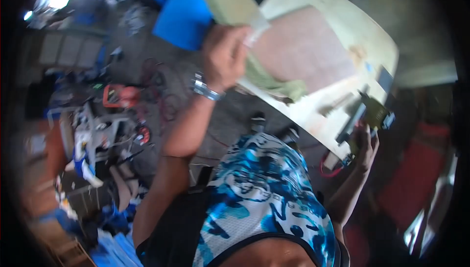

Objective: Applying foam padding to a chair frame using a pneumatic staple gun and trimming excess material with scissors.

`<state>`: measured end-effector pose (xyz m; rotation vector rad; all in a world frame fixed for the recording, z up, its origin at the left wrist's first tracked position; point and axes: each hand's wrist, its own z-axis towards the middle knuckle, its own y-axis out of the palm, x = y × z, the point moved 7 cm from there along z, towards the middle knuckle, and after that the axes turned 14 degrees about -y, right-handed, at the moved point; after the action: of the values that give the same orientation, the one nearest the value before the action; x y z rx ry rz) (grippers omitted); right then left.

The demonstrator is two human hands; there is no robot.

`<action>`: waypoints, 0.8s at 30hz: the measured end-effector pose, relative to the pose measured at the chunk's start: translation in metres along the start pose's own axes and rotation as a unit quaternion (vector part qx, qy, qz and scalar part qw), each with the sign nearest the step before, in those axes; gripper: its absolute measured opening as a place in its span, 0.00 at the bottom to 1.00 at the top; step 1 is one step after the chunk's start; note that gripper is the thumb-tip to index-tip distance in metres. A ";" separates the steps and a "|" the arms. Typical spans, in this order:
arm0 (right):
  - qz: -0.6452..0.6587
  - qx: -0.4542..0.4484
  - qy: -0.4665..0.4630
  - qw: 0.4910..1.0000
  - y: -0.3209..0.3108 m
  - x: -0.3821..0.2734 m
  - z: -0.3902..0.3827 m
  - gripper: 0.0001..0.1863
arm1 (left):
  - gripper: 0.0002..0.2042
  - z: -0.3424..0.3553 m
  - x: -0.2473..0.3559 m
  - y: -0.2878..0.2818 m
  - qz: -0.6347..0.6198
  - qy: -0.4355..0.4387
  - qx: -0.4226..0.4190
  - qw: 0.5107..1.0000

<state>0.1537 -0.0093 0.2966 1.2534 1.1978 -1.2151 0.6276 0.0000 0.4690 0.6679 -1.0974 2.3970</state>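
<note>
The left hand (226, 56), wearing a metal link wristwatch (205, 87), is narrow, its fingers curled on a thin whitish strip (257, 29); motion blur softens the edges. Directly beyond its knuckles is a pale green oblong pad (227, 0), round-ended and matt; whether the grip also takes in this pad cannot be told. Beyond and to the left of that hand is a smooth blue panel (183, 15) with curved edges. To its right, a flat brownish-pink square sheet (311, 46) lies on a pale, smooth tabletop (382, 34); a crumpled soft green cloth (289, 90) lies nearer the person, along the table edge. The right hand (366, 145) is at the near side of an olive-coloured tool (376, 113) with a dark straight bar (350, 126) beside it; fingers are partly spread, and whether they hold the tool cannot be told. Containers: well to the lower left of the left hand is a brown box-like form (68, 252), contents too indistinct to report. Left of that hand, on the dark floor (181, 71), is an orange-red piece of equipment (121, 95) with a framed outline, near loops of reddish hose (168, 108).
</note>
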 end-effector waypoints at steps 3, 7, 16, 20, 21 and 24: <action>-0.005 -0.055 -0.050 0.997 0.044 -0.097 -0.038 0.20 | 0.08 0.023 -0.008 0.030 -0.045 0.026 -0.025 0.998; 0.017 -0.197 -0.046 0.979 0.097 -0.161 -0.058 0.29 | 0.08 0.018 0.000 0.055 -0.085 0.004 -0.069 0.994; -0.121 -0.238 0.036 0.963 0.116 -0.183 -0.062 0.35 | 0.10 0.006 0.020 0.080 -0.059 0.018 -0.090 0.994; -0.186 -0.255 0.031 0.948 0.120 -0.195 -0.055 0.35 | 0.09 0.000 0.023 0.088 -0.064 0.018 -0.085 0.994; -0.197 -0.253 0.033 0.947 0.119 -0.197 -0.055 0.36 | 0.09 -0.001 0.024 0.090 -0.063 0.018 -0.083 0.994; -0.275 -0.217 0.046 0.935 0.102 -0.202 -0.060 0.37 | 0.09 -0.002 0.030 0.096 -0.069 0.025 -0.082 0.994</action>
<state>0.2552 0.0437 0.5008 0.6638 1.8498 -1.1887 0.5508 -0.0508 0.4294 0.6054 -1.1720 2.1685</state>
